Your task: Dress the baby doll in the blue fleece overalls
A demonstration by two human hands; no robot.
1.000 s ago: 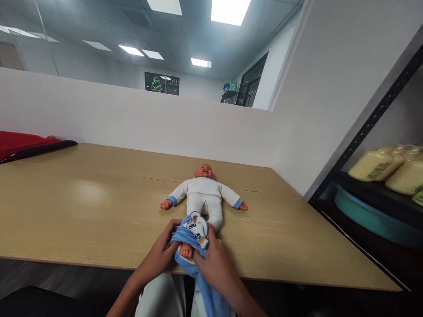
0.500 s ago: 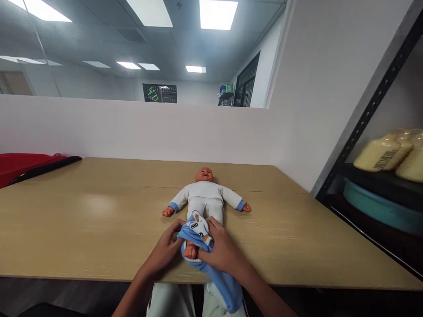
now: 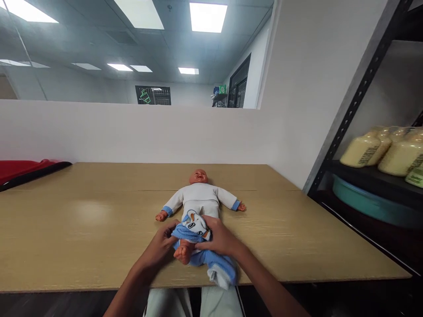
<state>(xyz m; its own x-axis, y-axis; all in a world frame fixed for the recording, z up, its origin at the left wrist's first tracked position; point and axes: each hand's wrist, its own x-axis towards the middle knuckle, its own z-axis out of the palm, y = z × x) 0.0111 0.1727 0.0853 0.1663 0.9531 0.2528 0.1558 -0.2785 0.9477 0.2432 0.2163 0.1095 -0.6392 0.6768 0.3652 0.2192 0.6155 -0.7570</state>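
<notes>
A baby doll (image 3: 200, 191) in a white top with blue cuffs lies on its back, head toward the wall. Blue pants (image 3: 188, 232) with a white cartoon face are bunched around one of its legs, and the bare foot (image 3: 184, 252) sticks out toward me. My left hand (image 3: 167, 240) pinches the fabric's left edge. On the right side of the cartoon face, my right hand (image 3: 216, 237) grips the bunched cloth. The other pant leg, with white lining showing at its end, trails to the right on the tabletop. The doll's other foot is hidden.
The wooden table (image 3: 99, 246) runs to a white wall (image 3: 165, 136) with a window above. A red item with a black edge (image 3: 29, 169) lies at the far left. To the right, a black shelf rack (image 3: 350, 176) holds yellow bottles (image 3: 360, 149) and a teal basin (image 3: 370, 202).
The pants have slid farther up the leg, so more of the foot and ankle shows. Their loose leg has come up from the table's edge onto the tabletop.
</notes>
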